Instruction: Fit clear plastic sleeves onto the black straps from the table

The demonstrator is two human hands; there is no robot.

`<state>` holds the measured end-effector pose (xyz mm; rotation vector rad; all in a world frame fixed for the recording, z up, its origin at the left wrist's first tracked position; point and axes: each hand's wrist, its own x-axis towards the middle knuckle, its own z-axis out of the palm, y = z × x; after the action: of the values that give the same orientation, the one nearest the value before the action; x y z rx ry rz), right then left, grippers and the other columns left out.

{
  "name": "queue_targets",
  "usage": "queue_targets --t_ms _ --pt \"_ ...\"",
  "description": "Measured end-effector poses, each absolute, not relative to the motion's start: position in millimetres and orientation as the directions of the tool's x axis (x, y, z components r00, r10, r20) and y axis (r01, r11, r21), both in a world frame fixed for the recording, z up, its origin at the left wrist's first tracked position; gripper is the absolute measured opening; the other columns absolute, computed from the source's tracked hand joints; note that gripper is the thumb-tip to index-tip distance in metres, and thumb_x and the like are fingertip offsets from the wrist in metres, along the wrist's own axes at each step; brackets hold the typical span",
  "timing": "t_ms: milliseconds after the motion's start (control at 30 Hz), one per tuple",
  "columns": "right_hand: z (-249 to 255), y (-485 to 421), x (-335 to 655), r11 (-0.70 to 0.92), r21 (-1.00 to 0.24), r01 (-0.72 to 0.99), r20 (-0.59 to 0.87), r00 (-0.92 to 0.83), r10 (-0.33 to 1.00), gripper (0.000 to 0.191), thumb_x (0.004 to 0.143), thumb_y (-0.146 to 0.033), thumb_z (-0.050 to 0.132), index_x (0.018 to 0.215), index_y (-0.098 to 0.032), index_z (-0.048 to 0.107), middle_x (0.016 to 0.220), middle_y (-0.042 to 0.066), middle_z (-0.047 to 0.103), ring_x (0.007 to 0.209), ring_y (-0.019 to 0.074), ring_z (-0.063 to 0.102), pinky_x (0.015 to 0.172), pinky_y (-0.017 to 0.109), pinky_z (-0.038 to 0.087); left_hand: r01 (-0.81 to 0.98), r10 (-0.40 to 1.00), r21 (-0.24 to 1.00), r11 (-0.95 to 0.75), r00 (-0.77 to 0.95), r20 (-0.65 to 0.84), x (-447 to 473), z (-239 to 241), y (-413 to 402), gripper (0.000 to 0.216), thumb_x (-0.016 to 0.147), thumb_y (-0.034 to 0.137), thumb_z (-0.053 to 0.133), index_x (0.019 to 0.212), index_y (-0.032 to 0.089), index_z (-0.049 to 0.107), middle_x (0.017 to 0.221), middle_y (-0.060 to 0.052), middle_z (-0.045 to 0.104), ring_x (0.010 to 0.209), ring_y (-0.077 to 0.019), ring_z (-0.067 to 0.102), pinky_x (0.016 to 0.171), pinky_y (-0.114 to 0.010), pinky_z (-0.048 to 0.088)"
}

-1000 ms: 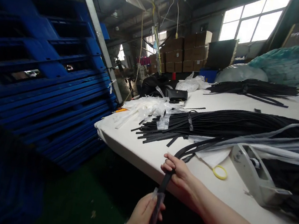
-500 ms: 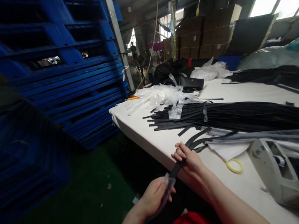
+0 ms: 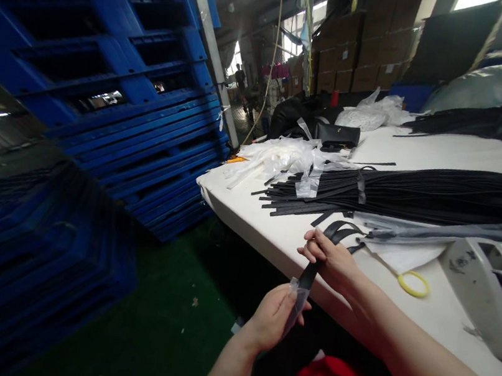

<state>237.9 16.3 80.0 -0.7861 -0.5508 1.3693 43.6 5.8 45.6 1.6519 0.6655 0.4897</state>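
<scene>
My left hand (image 3: pixel 276 317) is closed around a clear plastic sleeve (image 3: pixel 298 302) with the end of some black straps inside it. Just above, my right hand (image 3: pixel 332 260) has its fingers curled around the same black straps (image 3: pixel 309 275), between the sleeve and the table edge. The straps loop back past my right hand onto the white table (image 3: pixel 240 196). How many straps are held I cannot tell. A tied bundle of black strips (image 3: pixel 420 191) lies on the table beyond my hands.
Loose clear plastic sleeves (image 3: pixel 279 154) are heaped at the table's far left corner. To the right are a yellow ring-shaped handle (image 3: pixel 412 293) and a grey dispenser-like device (image 3: pixel 462 289). Stacked blue pallets (image 3: pixel 143 153) stand left, above green floor (image 3: pixel 165 320). Cartons (image 3: pixel 370 49) are piled behind.
The view has shifted, so the table and pallets sit further right in the picture. My hands keep their hold, and the gap between them looks slightly shorter.
</scene>
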Motion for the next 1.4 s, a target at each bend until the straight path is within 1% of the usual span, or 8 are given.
queue_targets --t_ms 167,333,433,667,900,1133,1300,1400 --pt "104 15 216 0.082 -0.769 -0.634 0.014 0.111 0.994 0.042 0.082 -0.061 0.067 0.085 -0.019 0.065 0.044 -0.01 0.035 0.048 0.0093 0.044 0.088 0.035 0.048 0.065 0.678 0.989 -0.134 0.734 0.044 54 67 16 0.055 0.101 0.054 0.033 0.096 0.011 0.066 0.074 -0.006 0.062 0.062 -0.0126 0.053 0.061 -0.024 0.04" --pt "122 18 207 0.02 -0.879 -0.476 0.042 -0.036 0.998 0.05 0.085 -0.066 0.058 0.095 -0.018 0.068 0.073 0.004 0.07 0.051 0.0122 0.056 0.047 0.023 0.042 -0.016 0.711 0.992 -0.126 0.696 0.101 64 98 32 0.054 0.098 0.058 0.039 0.094 0.01 0.063 0.075 -0.007 0.062 0.062 -0.0134 0.054 0.058 -0.025 0.04" --pt "136 22 209 -0.041 -0.939 -0.341 0.005 -0.134 0.991 0.053 0.087 -0.066 0.054 0.099 -0.017 0.072 0.084 0.007 0.074 0.039 0.0087 0.049 0.035 0.021 0.031 -0.047 0.692 0.977 -0.207 0.699 0.18 66 121 40 0.056 0.098 0.058 0.038 0.081 0.01 0.063 0.071 -0.006 0.059 0.06 -0.0123 0.052 0.057 -0.023 0.039" --pt "200 45 248 0.166 -0.857 -0.488 0.111 0.14 0.984 0.042 0.08 -0.056 0.07 0.089 -0.015 0.069 0.071 0.007 0.072 0.075 0.0189 0.068 0.065 0.025 0.052 -0.01 0.649 0.981 -0.193 0.749 0.135 73 147 49 0.061 0.095 0.063 0.04 0.094 0.008 0.067 0.069 -0.007 0.061 0.056 -0.0117 0.053 0.052 -0.022 0.039" --pt "239 49 233 0.097 -0.962 -0.257 0.12 -0.076 0.99 0.047 0.08 -0.064 0.064 0.086 -0.017 0.065 0.075 0.007 0.073 0.036 0.0117 0.049 0.032 0.024 0.034 -0.195 0.742 0.958 -0.21 0.606 0.287 96 204 65 0.067 0.087 0.073 0.047 0.077 0.009 0.064 0.058 -0.005 0.058 0.049 -0.0106 0.05 0.046 -0.021 0.035" --pt "308 55 261 0.307 -0.886 -0.348 0.279 0.129 0.952 0.035 0.076 -0.047 0.078 0.084 -0.018 0.061 0.079 0.009 0.075 0.086 0.0232 0.071 0.072 0.028 0.052 -0.221 0.715 0.952 -0.213 0.629 0.306 104 216 62 0.069 0.082 0.077 0.048 0.082 0.01 0.064 0.061 -0.005 0.059 0.049 -0.0108 0.051 0.047 -0.022 0.035" --pt "311 53 249 0.232 -0.931 -0.282 0.246 -0.017 0.969 0.037 0.079 -0.054 0.072 0.089 -0.02 0.06 0.092 0.009 0.076 0.05 0.0173 0.062 0.046 0.029 0.044 -0.255 0.702 0.914 -0.317 0.585 0.406 107 239 67 0.064 0.089 0.071 0.044 0.083 0.011 0.063 0.057 -0.002 0.057 0.046 -0.0093 0.047 0.045 -0.021 0.033" --pt "321 54 254 0.265 -0.916 -0.3 0.26 0.057 0.964 0.042 0.088 -0.057 0.059 0.097 -0.016 0.065 0.089 0.013 0.076 0.066 0.0227 0.069 0.055 0.031 0.05 -0.268 0.694 0.893 -0.363 0.562 0.45 107 240 72 0.06 0.09 0.068 0.045 0.083 0.012 0.062 0.057 -0.001 0.054 0.046 -0.0091 0.048 0.045 -0.02 0.034"
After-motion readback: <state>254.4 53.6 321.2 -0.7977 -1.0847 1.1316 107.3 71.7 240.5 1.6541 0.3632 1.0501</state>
